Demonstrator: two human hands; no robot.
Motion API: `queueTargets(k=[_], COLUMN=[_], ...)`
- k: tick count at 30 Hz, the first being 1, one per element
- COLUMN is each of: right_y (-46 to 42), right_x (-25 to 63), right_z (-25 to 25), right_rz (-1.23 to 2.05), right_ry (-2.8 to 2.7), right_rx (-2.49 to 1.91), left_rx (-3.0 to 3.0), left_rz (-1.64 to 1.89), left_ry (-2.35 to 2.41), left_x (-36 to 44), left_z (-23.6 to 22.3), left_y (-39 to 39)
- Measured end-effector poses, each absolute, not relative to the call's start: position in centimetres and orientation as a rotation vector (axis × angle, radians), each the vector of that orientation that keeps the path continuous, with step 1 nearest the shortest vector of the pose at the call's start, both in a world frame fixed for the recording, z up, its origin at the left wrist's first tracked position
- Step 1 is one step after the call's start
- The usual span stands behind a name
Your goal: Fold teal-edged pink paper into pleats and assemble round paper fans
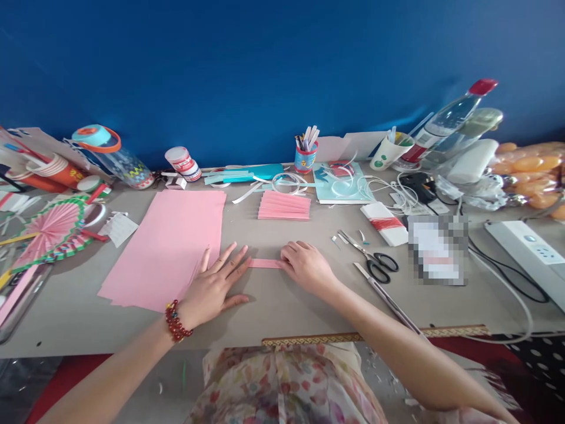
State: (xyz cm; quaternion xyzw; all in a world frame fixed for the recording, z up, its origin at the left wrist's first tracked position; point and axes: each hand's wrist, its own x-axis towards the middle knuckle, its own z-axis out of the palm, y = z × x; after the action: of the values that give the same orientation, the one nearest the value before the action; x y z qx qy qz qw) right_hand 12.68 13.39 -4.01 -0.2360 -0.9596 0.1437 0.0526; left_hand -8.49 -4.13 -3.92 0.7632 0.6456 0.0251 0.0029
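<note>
A narrow folded strip of pink paper [265,264] lies flat on the table between my two hands. My left hand [214,291] is spread palm-down, its fingertips reaching the strip's left end and the edge of a stack of pink paper sheets [168,235]. At the other end, the curled fingers of my right hand [309,266] close on the strip and cover its tip. Just beyond sits a pleated piece of pink paper [285,205]. Black-handled scissors [373,259] and a slim cutter knife [384,294] lie to the right of my right hand.
A pink and green paper fan [53,229] lies at the left. Along the blue wall stand a water bottle [115,156], a pen cup [305,156] and a tilted plastic bottle [445,129]. A thread-wound card [385,224], a blurred phone [438,250] and a power strip [529,253] occupy the right.
</note>
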Motion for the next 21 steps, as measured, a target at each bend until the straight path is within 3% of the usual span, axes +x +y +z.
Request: queueTargets(k=[7, 10, 17, 21], right_y=[13.3, 13.4, 14.9, 15.2], right_x=[12.6, 12.7, 16.0, 17.3], right_z=[-4.2, -3.9, -2.0, -2.0], right_rz=[0.415, 0.427, 0.850, 0.868], right_ry=[-2.922, -2.915, -2.785, -2.731], right_rx=[-0.722, -0.716, -0.514, -0.623], left_rx=[2.448, 2.528, 2.506, 2.506], left_rz=[0.177, 0.227, 0.178, 0.156], left_ry=[1.988, 1.757, 1.636, 1.651], left_x=[-6.4, -4.6, -3.6, -3.5], left_z=[-2.4, -2.6, -5.0, -4.9], left_y=[-3.0, -1.6, -0.6, -0.7])
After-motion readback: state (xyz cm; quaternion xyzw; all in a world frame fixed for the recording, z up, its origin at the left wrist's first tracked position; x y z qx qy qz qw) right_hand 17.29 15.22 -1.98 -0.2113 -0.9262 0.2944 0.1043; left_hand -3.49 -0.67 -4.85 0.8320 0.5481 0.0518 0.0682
